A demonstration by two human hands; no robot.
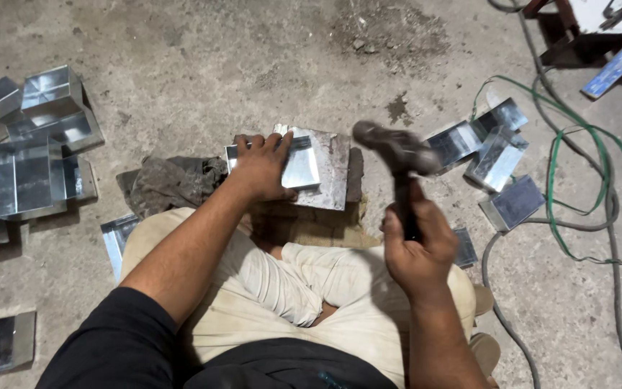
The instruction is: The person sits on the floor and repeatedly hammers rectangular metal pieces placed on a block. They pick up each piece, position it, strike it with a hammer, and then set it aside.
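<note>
Head view: your left hand [262, 169] pressed flat, fingers spread, on the metal tray [298, 164] atop the steel block [332, 169]; your right hand [417, 248] gripped a raised hammer [396, 155]

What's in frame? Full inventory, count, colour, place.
folded sheet-metal tray: one, shiny silver, on the block under the left hand
flat steel block: one, grey, floor centre
dark-headed hammer: one, blurred, raised in the right hand
finished metal boxes: a pile, silver, floor left
more metal boxes: several, silver, floor right
crumpled cloth: one, grey-brown, left of the block
green cable: looped, floor right
grey cable: floor right
left hand: pressing the tray
right hand: gripping the hammer handle
</note>
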